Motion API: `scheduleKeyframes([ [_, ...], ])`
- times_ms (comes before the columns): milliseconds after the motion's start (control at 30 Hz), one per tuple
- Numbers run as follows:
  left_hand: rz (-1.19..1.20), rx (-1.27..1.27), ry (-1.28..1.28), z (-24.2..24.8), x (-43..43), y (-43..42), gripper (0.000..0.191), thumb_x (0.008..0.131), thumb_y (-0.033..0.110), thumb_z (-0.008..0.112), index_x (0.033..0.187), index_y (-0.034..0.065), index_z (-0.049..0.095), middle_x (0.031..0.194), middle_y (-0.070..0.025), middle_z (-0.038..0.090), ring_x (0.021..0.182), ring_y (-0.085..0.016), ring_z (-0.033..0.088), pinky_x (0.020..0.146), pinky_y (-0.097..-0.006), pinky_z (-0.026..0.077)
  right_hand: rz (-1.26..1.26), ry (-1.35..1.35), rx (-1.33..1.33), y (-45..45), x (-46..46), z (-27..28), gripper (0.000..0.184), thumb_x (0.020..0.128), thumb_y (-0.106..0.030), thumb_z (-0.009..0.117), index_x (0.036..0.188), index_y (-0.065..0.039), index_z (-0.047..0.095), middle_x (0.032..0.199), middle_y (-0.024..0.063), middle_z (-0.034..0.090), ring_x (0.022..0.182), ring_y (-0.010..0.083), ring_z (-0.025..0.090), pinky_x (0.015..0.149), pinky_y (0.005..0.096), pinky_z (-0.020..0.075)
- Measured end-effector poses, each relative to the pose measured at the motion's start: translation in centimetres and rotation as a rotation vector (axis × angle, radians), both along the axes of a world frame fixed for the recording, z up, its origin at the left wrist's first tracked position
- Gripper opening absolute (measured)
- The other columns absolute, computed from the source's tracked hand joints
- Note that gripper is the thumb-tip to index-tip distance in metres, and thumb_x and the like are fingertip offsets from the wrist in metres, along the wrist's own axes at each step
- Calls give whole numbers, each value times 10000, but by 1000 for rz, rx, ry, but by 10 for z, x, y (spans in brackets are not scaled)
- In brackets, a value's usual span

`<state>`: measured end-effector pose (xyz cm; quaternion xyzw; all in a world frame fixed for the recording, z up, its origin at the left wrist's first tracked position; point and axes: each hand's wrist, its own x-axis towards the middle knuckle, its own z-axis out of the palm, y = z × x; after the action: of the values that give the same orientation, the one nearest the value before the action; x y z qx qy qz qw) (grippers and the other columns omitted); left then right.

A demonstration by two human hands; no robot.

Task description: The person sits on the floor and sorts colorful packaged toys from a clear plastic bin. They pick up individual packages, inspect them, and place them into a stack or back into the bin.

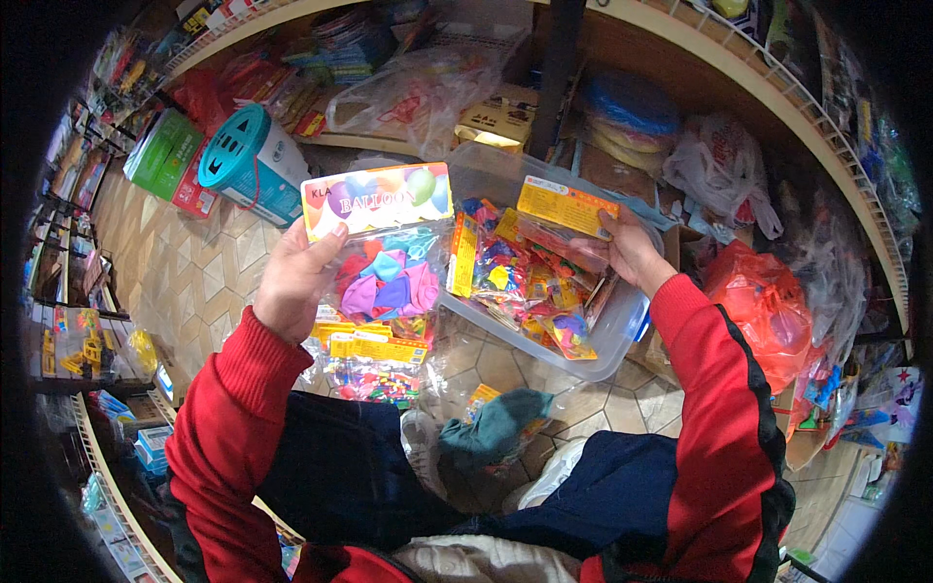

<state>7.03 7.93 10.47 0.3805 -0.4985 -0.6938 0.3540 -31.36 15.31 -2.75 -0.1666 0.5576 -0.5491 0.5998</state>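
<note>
My left hand (299,277) grips a clear bag of balloons (390,280) by its printed card header, thumb across the front. Pink, purple, blue and red balloons show through the plastic. Over a translucent plastic bin (481,317), my right hand (630,244) holds the yellow card top of another clear packet (565,204). Several colourful small packets (503,273) fill the bin. Below the balloon bag, on the floor, lie more yellow-topped packets (375,346) with many-coloured contents, partly covered by it.
A teal-lidded bucket (255,167) and a green-and-red box (168,160) stand at the left. Behind the bin runs a low shelf with plastic bags (423,98) and a carton (499,116). A red bag (758,306) sits at right. Dark green cloth (499,426) lies between my shoes.
</note>
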Motion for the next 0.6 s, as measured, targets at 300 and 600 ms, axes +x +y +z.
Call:
scheduleKeyframes([
  [300,35,44,20,-3,2,-2,323,934,63,476,1250,7,442,1186,-104,575,1055,-187,574,929,-335,447,113,-308,-150,-11,7,-3,352,978,-211,415,1284,-61,327,1136,203,575,940,344,641,652,321,593],
  [600,46,105,-80,-20,0,-5,337,945,56,446,1280,32,415,1213,-102,545,1050,-198,575,903,-345,486,373,-397,-250,-13,67,54,350,953,-262,486,1235,-73,401,1139,114,595,948,255,647,753,365,568],
])
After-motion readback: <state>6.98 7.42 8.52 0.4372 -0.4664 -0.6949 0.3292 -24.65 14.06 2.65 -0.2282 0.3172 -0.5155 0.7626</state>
